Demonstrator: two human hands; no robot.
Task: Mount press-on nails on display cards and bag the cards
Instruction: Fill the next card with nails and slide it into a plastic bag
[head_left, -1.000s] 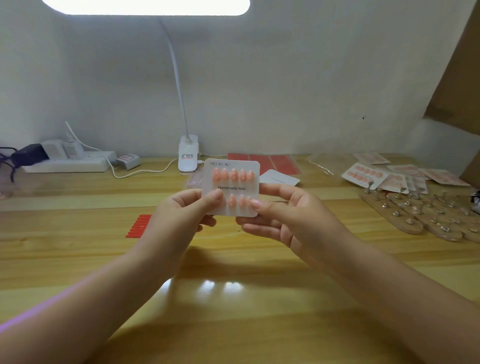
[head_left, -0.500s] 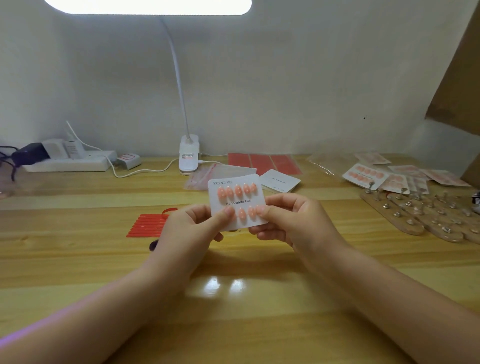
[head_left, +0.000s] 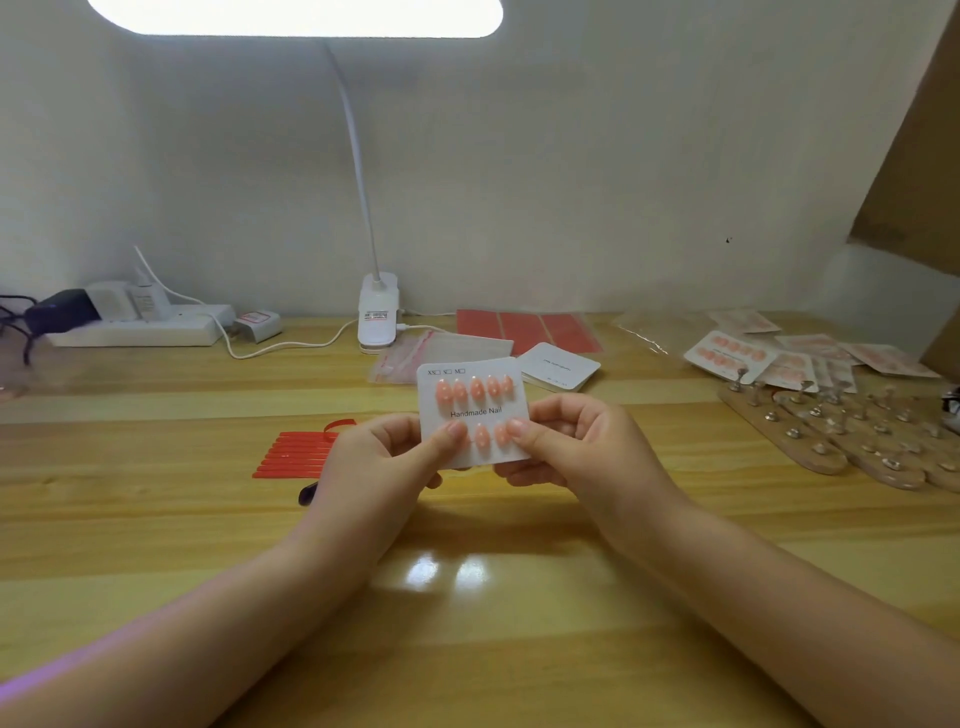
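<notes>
A white display card (head_left: 474, 410) printed "Handmade Nail" is held upright above the middle of the bench (head_left: 156, 519), face toward the camera. Five pink press-on nails (head_left: 475, 389) are seen in its top row; the bottom row is partly covered by the thumbs, so its count cannot be told.

Clear zip bags (head_left: 441, 351) lie flat near the back edge of the bench, just behind the held card; whether anything is in them cannot be told. A stack of blank cards (head_left: 561, 366) sits just right of the bags. Bagged finished cards (head_left: 769, 358) are spread toward the back right corner. Wooden nail stands (head_left: 857, 441) with metal pegs lie along the right edge.

The left hand (head_left: 379, 462) is raised, its grip pinching the card's lower left corner, thumb on the front and fingers curled behind. The right hand (head_left: 576, 447) mirrors it, its grip pinching the lower right corner, thumb pressed on the front over a nail, fingers curled behind. Both forearms are stretched in from the front edge.

Red strips (head_left: 296, 454) lie left of the left hand. Red sheets (head_left: 524, 330) lie at the back edge. A clip lamp (head_left: 378, 317) and a power strip (head_left: 140, 327) are set along the back edge, the strip toward the left corner.
</notes>
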